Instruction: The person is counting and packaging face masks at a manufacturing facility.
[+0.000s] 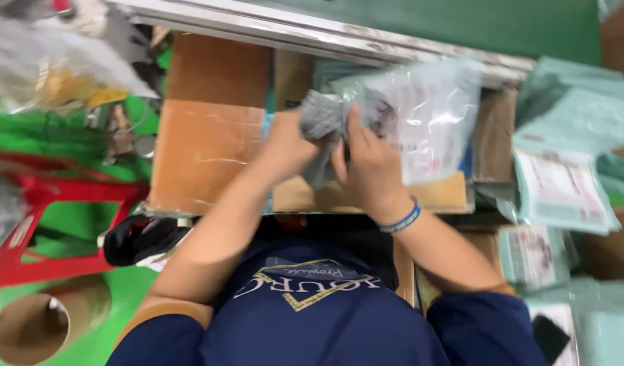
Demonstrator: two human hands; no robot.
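Both my hands meet over a cardboard surface (203, 135) in the middle of the view. My left hand (288, 146) grips a bunched grey cloth (322, 115). My right hand (366, 169), with a blue band on its wrist, is closed on the same cloth where it meets the mouth of a clear plastic bag (427, 115). The bag lies to the right of the hands, and part of the cloth looks to be inside it. The picture is blurred, so the finger positions are unclear.
A red plastic stool (47, 196) and a cardboard tube (27, 329) stand on the green floor at the left. Teal mailer bags (563, 183) are piled at the right. A metal rail (325, 30) runs across the top. A crumpled clear bag (47, 61) lies at the upper left.
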